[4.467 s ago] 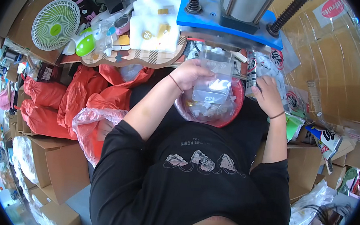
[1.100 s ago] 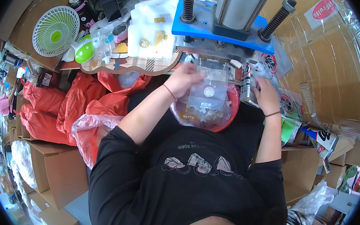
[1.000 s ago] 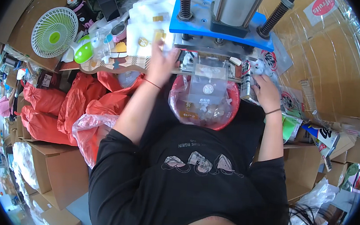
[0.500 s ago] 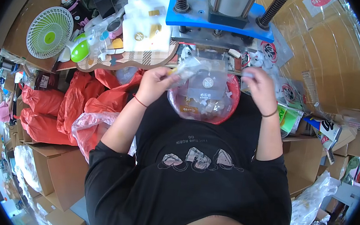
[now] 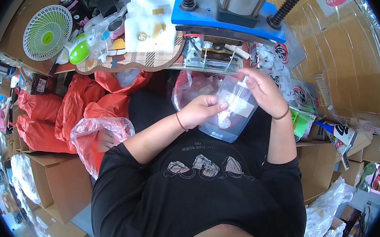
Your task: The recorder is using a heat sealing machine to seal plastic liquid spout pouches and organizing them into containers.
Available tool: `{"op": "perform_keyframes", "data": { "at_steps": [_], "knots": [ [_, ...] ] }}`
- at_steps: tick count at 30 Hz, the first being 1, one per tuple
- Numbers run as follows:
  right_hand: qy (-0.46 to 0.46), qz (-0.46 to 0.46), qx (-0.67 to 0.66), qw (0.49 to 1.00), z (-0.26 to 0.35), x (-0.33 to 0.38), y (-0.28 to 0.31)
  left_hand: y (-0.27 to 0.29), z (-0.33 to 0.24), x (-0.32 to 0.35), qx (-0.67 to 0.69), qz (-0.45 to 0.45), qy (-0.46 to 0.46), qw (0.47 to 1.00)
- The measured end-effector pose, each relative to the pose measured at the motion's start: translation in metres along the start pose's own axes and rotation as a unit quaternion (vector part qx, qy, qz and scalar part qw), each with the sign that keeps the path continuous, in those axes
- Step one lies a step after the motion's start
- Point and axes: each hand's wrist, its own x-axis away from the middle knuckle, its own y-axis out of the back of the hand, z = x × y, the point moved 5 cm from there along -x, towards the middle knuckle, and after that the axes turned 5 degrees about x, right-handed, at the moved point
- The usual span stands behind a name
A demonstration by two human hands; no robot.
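A translucent plastic pouch (image 5: pixel 233 124) with a pale label-like patch and a white round mark is held tilted above my lap. My left hand (image 5: pixel 202 113) pinches its left side, thumb on top. At the pouch's upper end, my right hand (image 5: pixel 266 93) closes on the corner beside a small white spout (image 5: pixel 243 82); its fingertips are partly hidden. Behind the pouch, a red tub (image 5: pixel 177 88) lined with clear plastic sits partly covered, with plastic pieces inside. Just beyond my hands is a metal fixture (image 5: pixel 211 57) under a press with a blue plate (image 5: pixel 208 18).
A white-and-green fan (image 5: pixel 47 34) and stacked printed pouches (image 5: pixel 139 30) stand at the back left. Red bags (image 5: pixel 80 104) fill the left side beside an open carton (image 5: pixel 64 188). White plastic parts (image 5: pixel 271 64) lie right of the press, by a tall cardboard sheet (image 5: pixel 340 55).
The pouch has come from beneath the press toward my lap and tilted. My left hand no longer shows the crumpled clear plastic and grips the pouch; the fixture is more exposed.
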Motion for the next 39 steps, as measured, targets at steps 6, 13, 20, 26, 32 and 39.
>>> {"op": "perform_keyframes", "data": {
  "at_steps": [6, 13, 20, 26, 32, 39],
  "knots": [
    [-0.085, -0.148, 0.486, 0.857, -0.059, 0.03, 0.02, 0.029, -0.03, -0.021, 0.038, -0.055, -0.007, 0.998],
    [-0.21, -0.064, 0.347, 0.912, -0.107, 0.032, 0.025, 0.068, -0.062, -0.034, -0.069, -0.194, -0.037, 0.978],
    [-0.144, -0.248, 0.24, 0.928, -0.101, 0.047, 0.036, 0.12, -0.137, 0.034, -0.756, -0.367, -0.334, 0.428],
    [-0.09, -0.255, 0.155, 0.95, -0.057, 0.04, 0.025, 0.154, -0.09, 0.048, -0.707, -0.31, -0.232, 0.592],
    [0.024, -0.103, -0.004, 0.994, 0.016, 0.0, -0.017, 0.078, -0.079, 0.039, -0.373, -0.218, -0.156, 0.888],
    [0.071, -0.128, 0.079, 0.986, 0.032, -0.021, -0.006, 0.024, -0.048, 0.013, -0.24, -0.09, -0.06, 0.965]
  ]
}}
